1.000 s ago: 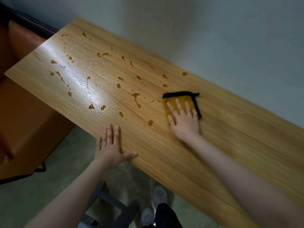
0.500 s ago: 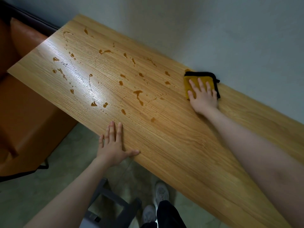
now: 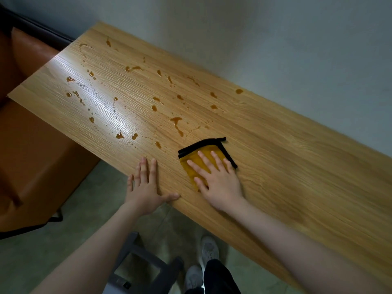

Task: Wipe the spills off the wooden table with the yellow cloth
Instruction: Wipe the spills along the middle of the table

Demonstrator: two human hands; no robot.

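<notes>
A folded yellow cloth [image 3: 192, 164] with a black hem lies flat on the wooden table [image 3: 297, 166], close to its near edge. My right hand [image 3: 216, 177] presses down on the cloth with straight, spread fingers and covers most of it. My left hand [image 3: 147, 185] rests flat on the table's near edge, fingers straight, thumb along the rim, a short way left of the cloth. Several amber spills [image 3: 177, 123] dot the wood beyond and to the left of the cloth, out to the far left end.
A grey-green wall [image 3: 275, 49] runs along the table's far side. An orange-brown seat [image 3: 31, 155] stands at the left. Under the near edge are a dark stool frame [image 3: 146, 266] and my shoes [image 3: 209, 251] on the floor.
My right hand slid the cloth from the far edge by the wall back toward me, to the near edge beside my left hand. The left hand stayed in place.
</notes>
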